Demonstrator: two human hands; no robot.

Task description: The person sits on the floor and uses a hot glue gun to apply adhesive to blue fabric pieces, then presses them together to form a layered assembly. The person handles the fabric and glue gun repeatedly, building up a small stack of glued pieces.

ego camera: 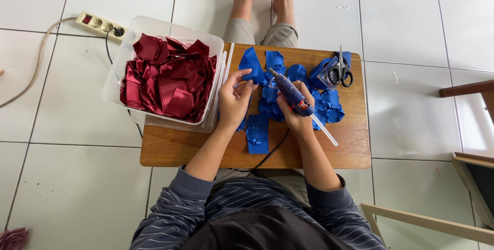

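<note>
We see a person sitting on a white tiled floor (72, 178) with a small low wooden table (355, 147) across the lap. The left hand (234, 98) pinches a folded piece of blue satin ribbon (252, 64) between thumb and fingertips, holding it just above the table's far half. The right hand (294, 113) is wrapped tight around the handle of a blue hot glue gun (290, 94), whose nozzle points at the pinched blue piece and sits just beside it; we cannot tell whether the tip touches the fabric. A clear glue stick (325, 131) juts from the back of the gun toward the person, and a black cord (270, 152) runs from the gun over the near edge of the table.

Under and around both hands lies a loose heap of folded blue ribbon pieces (329, 108), spread over the middle of the table. At the far right corner, black-handled scissors (340, 71) rest on a roll of blue ribbon (320, 72). On the left end stands a clear plastic tub (116, 67) filled with folded dark red ribbon pieces (167, 82), its edge overhanging the table. A few spare clear glue sticks (228, 57) lie just beside the tub. On the floor beyond the tub lies a cream power strip (98, 23) with a black plug in it.
</note>
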